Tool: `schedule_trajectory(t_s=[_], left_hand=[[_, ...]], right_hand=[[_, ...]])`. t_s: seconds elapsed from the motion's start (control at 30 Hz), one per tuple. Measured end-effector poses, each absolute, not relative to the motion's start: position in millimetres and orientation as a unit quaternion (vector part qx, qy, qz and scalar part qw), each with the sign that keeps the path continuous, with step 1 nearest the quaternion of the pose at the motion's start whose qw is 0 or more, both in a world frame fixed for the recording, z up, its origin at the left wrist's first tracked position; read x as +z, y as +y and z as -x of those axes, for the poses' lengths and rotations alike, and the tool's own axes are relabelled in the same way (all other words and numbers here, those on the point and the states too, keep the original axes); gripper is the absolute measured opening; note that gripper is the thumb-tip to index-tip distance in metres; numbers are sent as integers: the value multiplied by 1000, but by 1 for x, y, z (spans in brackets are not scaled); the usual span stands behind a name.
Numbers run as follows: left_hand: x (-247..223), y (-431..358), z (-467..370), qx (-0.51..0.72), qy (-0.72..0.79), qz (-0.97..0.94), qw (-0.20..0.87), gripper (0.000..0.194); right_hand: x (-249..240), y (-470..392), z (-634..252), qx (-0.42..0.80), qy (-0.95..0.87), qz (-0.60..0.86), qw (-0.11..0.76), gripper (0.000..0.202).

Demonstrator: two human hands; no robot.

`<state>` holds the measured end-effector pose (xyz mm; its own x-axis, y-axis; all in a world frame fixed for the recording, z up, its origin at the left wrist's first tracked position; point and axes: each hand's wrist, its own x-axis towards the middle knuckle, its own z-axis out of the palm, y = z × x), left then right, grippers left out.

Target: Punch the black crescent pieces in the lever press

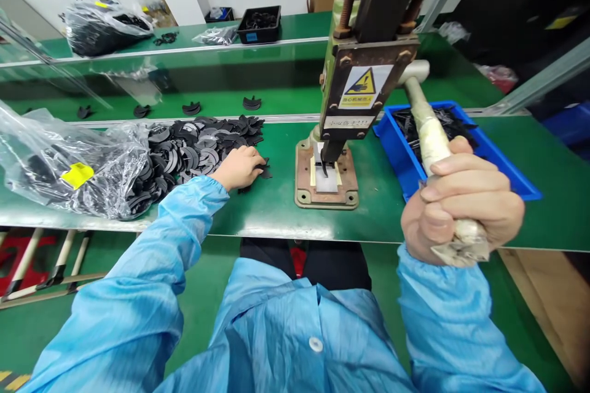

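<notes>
My right hand is wrapped round the taped lever handle of a hand press. The press ram is down near a small black piece on the fixture plate. At the right edge of a heap of black curved plastic parts, my left hand is closed, palm down, with its fingertips on a black curved part. The fingers hide most of that part.
A clear plastic bag spills black parts on the left. Right of the press stands a blue bin holding black pieces. Several curved parts, one of them a black part, lie along the back ledge. Behind is a black tray.
</notes>
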<state>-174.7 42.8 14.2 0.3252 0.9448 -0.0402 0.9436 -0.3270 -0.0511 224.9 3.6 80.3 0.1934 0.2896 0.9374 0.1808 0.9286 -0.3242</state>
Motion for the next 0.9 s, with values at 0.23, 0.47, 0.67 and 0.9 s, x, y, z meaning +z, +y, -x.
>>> schedule_trajectory(t_s=[0.23,0.47,0.67,0.9], left_hand=[[10,29,185,16,-576,817,0,31],[14,17,183,-1,-555,832,2,45],[5,7,147,-37,-493,869,-29,47],[2,-47,123,-53,-479,873,-76,64]], right_hand=[[80,5,-227,40,-644,176,744,51],[79,4,-227,42,-640,181,746,52],[80,3,-229,35,-655,182,732,47],[80,2,-230,31,-663,185,724,46]])
